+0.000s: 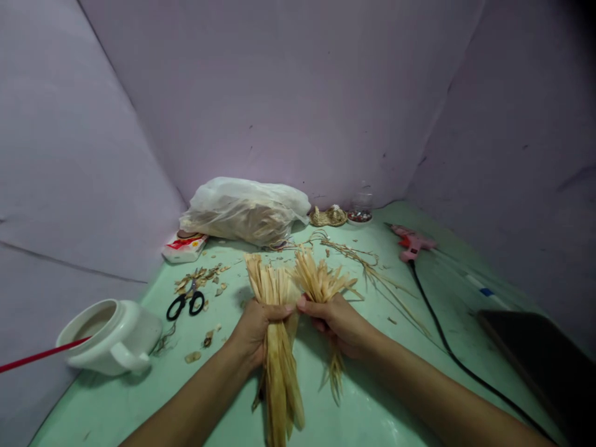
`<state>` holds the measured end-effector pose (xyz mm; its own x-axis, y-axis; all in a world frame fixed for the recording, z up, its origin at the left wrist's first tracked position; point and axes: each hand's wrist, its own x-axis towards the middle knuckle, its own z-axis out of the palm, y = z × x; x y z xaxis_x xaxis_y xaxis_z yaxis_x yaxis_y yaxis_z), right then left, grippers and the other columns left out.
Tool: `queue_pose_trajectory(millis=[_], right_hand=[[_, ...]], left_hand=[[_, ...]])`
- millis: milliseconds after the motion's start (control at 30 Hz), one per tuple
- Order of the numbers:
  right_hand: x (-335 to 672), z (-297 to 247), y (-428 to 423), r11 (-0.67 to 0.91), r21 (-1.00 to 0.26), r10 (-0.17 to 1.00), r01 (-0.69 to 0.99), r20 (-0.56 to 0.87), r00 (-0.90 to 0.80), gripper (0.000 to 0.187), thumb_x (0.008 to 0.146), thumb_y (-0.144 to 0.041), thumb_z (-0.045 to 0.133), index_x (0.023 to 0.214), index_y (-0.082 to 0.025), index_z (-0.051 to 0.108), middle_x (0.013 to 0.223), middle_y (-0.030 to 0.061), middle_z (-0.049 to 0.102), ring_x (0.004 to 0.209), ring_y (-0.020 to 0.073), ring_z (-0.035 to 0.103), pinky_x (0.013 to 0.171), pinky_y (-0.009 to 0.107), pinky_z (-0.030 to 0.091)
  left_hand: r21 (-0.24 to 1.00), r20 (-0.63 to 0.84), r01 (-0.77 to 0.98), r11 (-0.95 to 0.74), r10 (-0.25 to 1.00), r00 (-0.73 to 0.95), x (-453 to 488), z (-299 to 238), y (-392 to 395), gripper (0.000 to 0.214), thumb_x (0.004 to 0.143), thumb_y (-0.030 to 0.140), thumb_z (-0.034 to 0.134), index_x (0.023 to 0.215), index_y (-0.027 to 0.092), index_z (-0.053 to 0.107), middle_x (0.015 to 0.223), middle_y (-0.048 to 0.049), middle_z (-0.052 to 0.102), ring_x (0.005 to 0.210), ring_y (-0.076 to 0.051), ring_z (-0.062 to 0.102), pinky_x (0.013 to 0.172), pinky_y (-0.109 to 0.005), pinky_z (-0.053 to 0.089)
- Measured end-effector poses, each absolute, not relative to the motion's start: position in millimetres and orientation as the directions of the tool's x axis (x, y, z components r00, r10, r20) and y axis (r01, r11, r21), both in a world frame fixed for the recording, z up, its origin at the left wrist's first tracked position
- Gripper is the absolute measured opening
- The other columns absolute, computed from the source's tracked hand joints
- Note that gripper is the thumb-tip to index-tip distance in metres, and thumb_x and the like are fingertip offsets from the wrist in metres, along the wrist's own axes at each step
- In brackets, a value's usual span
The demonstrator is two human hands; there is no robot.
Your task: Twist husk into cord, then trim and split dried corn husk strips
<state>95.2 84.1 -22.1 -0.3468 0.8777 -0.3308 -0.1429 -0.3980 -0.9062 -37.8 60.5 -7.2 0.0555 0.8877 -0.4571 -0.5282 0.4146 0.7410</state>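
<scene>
My left hand (254, 329) is closed round a long bundle of dried, straw-coloured leaf strips (279, 385); its loose ends hang toward me and its cut tops stand above my thumb. In my right hand (344, 324) is a shorter, fanned bunch of similar dried strips (319, 279), with thin ends dangling below the fist. Both thumbs nearly meet between the two bundles. Fingers of both hands are partly hidden behind the strips. Scissors with black handles (196, 303) lie left of my left hand among leaf scraps (205, 277).
A white plastic bag (246, 208) of dried leaves sits at the back, beside a woven piece (328, 216) and a clear container (360, 214). A pink glue gun (412, 241) with a black cord lies right. Left stands a white ceramic pot (135, 329); a dark flat object (535, 360) is at right.
</scene>
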Motion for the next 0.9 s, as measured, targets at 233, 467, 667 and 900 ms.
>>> queue_pose_trajectory(millis=[233,467,667,900], right_hand=[[92,-30,83,-0.328,-0.921,0.902,-0.211,-0.239,-0.360,0.027,0.058,-0.028,0.070,0.065,-0.015,0.048,0.048,-0.0081,0.037,0.037,0.0010,0.025,0.034,0.017,0.014],[92,-32,85,-0.337,-0.925,0.900,-0.178,-0.261,-0.350,0.023,0.058,-0.024,0.069,0.061,-0.015,0.048,0.048,-0.0077,0.039,0.037,0.0016,0.026,0.034,0.018,0.015],[89,-32,84,-0.251,-0.937,0.927,-0.245,-0.160,-0.338,0.021,0.058,-0.018,0.069,0.075,-0.016,0.057,0.062,-0.0040,0.053,0.054,0.0072,0.044,0.052,0.020,0.037],[86,-31,84,-0.222,-0.947,0.934,-0.231,-0.138,-0.331,0.017,0.058,-0.011,0.062,0.074,-0.016,0.059,0.066,-0.0016,0.058,0.065,0.0122,0.051,0.064,0.024,0.042]], left_hand=[[0.729,-0.473,-0.541,0.420,0.880,0.046,-35,-12,59,0.033,0.047,0.005,0.071,0.080,0.004,0.067,0.066,-0.0103,0.068,0.060,-0.020,0.063,0.063,-0.030,0.050],[0.718,-0.520,-0.528,0.455,0.854,0.028,-35,-14,62,0.027,0.047,0.006,0.069,0.074,0.004,0.067,0.061,-0.0097,0.066,0.058,-0.020,0.062,0.064,-0.031,0.049],[0.779,-0.446,-0.508,0.368,0.894,-0.036,-32,-20,61,0.029,0.047,0.009,0.070,0.076,0.005,0.067,0.063,-0.0090,0.067,0.059,-0.020,0.062,0.062,-0.030,0.048],[0.814,-0.397,-0.496,0.303,0.913,-0.095,-28,-24,60,0.027,0.048,0.007,0.067,0.074,0.007,0.066,0.063,-0.0075,0.067,0.055,-0.018,0.060,0.056,-0.028,0.048]])
